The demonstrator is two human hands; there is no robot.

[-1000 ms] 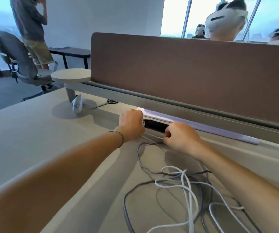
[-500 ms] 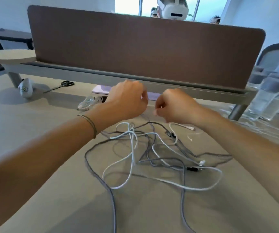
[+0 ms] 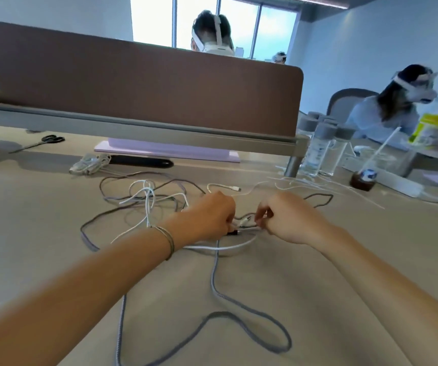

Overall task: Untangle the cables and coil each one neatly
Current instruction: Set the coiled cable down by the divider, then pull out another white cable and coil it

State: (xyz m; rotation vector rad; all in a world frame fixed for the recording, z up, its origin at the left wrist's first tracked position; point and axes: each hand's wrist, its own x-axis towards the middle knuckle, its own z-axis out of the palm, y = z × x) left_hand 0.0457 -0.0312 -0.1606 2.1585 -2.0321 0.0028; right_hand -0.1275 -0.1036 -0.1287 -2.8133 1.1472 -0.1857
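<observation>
Pinching at cable ends in the middle of the tangle, the left hand (image 3: pixel 207 217) and right hand (image 3: pixel 289 220) curl their fingers around thin white cable (image 3: pixel 148 204); grey cable (image 3: pixel 214 283) loops loosely across the desk (image 3: pixel 27 233).

Two hands, left hand (image 3: pixel 207 217) and right hand (image 3: pixel 289 220); one pair of scissors (image 3: pixel 39 143); two people in headsets.

Bright window (image 3: pixel 239 19) backlight, soft blur, edges warped
</observation>
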